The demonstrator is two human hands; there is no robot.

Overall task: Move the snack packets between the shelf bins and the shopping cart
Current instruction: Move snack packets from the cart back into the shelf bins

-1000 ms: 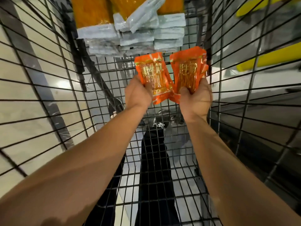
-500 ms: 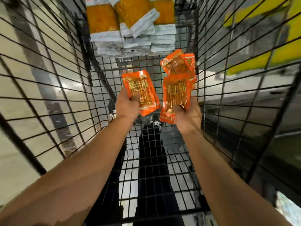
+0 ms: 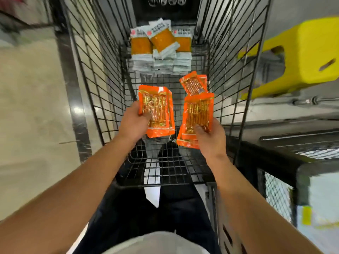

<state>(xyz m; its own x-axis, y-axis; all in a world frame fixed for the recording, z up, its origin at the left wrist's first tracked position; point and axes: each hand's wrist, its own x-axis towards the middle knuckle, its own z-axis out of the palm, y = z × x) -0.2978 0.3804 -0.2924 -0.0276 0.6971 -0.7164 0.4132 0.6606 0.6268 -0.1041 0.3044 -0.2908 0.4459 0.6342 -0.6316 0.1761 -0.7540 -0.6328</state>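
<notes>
Over the shopping cart (image 3: 236, 57), a black wire basket w/ tall mesh sides, both arms reach in from the near end. Cart fills the middle of the view; pale floor (image 3: 31, 92) to its left, a yellow shelf bin (image 3: 300, 52) just outside its right side, blurred.

At the cart's far end sits a stack of white-and-orange packets (image 3: 159, 50), several layers deep, approx. three columns across, top ones lying a bit askew. They rest against the far wall of the basket.

Nearer, by the cart's right side, a loose orange packet (image 3: 194, 84) lies tilted on the wire bottom, w/ another partly under it. Its near end is hidden behind the packets in the right hand.

Left hand (image 3: 134, 123) grips a small bunch of orange snack packets (image 3: 156, 110), thumb on the front face, fingers curled behind; at least two, edges fanned at the bottom. Right hand (image 3: 211, 138) pinches a second bunch (image 3: 198, 116) the same way, thumb pressed on the lower front, two or more packets overlapping. Both bunches are held upright-ish above the cart's middle, apart from each other, not touching the wire.

Below the basket's near end: dark trousers & a white shirt hem, seen thru the mesh.
</notes>
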